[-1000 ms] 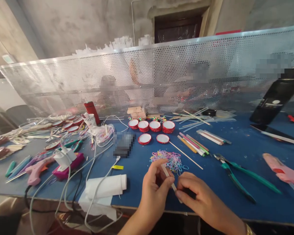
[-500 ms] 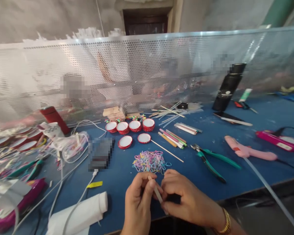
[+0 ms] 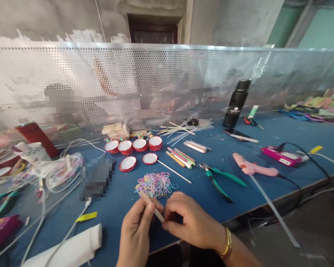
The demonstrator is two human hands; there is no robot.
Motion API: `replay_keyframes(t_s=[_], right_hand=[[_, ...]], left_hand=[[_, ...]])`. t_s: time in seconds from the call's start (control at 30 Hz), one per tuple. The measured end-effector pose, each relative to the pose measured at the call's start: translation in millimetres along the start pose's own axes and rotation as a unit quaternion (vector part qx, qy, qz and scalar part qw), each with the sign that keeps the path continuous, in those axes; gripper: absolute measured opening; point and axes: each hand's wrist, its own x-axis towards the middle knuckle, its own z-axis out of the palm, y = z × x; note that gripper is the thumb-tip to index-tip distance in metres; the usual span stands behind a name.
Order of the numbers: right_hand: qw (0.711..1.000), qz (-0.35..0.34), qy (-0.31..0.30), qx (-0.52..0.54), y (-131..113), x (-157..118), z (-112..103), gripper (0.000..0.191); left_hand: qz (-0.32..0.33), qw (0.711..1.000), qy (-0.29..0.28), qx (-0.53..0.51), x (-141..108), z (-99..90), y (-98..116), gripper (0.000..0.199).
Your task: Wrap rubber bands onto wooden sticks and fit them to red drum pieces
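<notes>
A pale flat craft stick slants between my two hands at the table's front edge. My left hand pinches it near its upper end, thumb on top. At the stick's lower end, my right hand has its thumb and curled fingers closed on it; the fingertips are partly hidden. Just beyond lies a heap of small coloured rubber bands. Behind the heap sit a red-rimmed white disc with a thin wooden stick beside it, and another such disc.
Green-handled pliers and a pink glue gun with a long clear glue stick lie right. Coloured sticks and stacked red-rimmed discs are behind. Left are a phone, white cables and a white roll. A perforated screen stands behind.
The view has swung right, so things on the table appear further left. More of the craft stick shows above my left thumb. Both hands stay on it.
</notes>
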Motion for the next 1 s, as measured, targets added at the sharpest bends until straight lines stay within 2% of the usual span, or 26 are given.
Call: replay_keyframes(t_s=[0.13, 0.3, 0.4, 0.47, 0.53, 0.67, 0.73, 0.77, 0.8, 0.83, 0.9, 1.0], right_hand=[[1.000, -0.012, -0.002, -0.010, -0.5, 2.3, 0.6, 0.023], [0.999, 0.019, 0.033, -0.009, -5.3, 2.0, -0.7, 0.015], [0.998, 0.028, 0.053, -0.016, -15.4, -2.0, -8.9, 0.012], [0.997, 0.024, 0.048, -0.048, -25.5, -4.4, -23.2, 0.012], [0.993, 0.018, 0.043, -0.111, -35.5, -4.0, -46.5, 0.010], [0.959, 0.048, 0.085, -0.266, -37.5, 16.5, -115.5, 0.017], [0.926, 0.110, 0.102, -0.345, -21.7, 38.8, -152.8, 0.019], [0.905, 0.164, 0.100, -0.379, -9.3, 51.8, -169.5, 0.021], [0.881, 0.232, 0.086, -0.404, 5.5, 65.0, -183.9, 0.021], [0.868, 0.270, 0.069, -0.410, 21.9, 77.5, -195.5, 0.021], [0.855, 0.315, 0.031, -0.412, 56.1, 97.6, -209.3, 0.015], [0.831, 0.368, -0.017, -0.416, 99.1, 111.6, -210.5, 0.034]], left_hand=[[-0.022, 0.997, 0.067, -0.035, 0.9, 0.9, -3.6, 0.037], [-0.048, 0.998, 0.020, -0.024, 1.4, -0.5, -2.5, 0.042], [-0.050, 0.999, 0.005, -0.002, 1.5, -1.5, -1.7, 0.043], [-0.045, 0.999, 0.004, 0.005, 1.6, -1.0, -1.8, 0.042], [-0.038, 0.999, 0.002, 0.012, 1.6, 0.3, -2.1, 0.043], [-0.024, 0.999, -0.011, 0.021, 1.1, 2.0, -3.8, 0.044], [-0.023, 0.999, -0.024, 0.017, 0.7, 1.1, -5.6, 0.043], [-0.025, 0.999, -0.033, 0.015, 0.4, 0.3, -6.6, 0.042], [-0.027, 0.999, -0.041, 0.013, 0.2, -0.6, -7.5, 0.041], [-0.029, 0.998, -0.047, 0.013, -0.2, -1.6, -8.4, 0.041], [-0.030, 0.998, -0.052, 0.014, -0.9, -3.1, -9.8, 0.041], [-0.037, 0.998, -0.051, 0.010, -2.0, -3.3, -11.2, 0.041]])
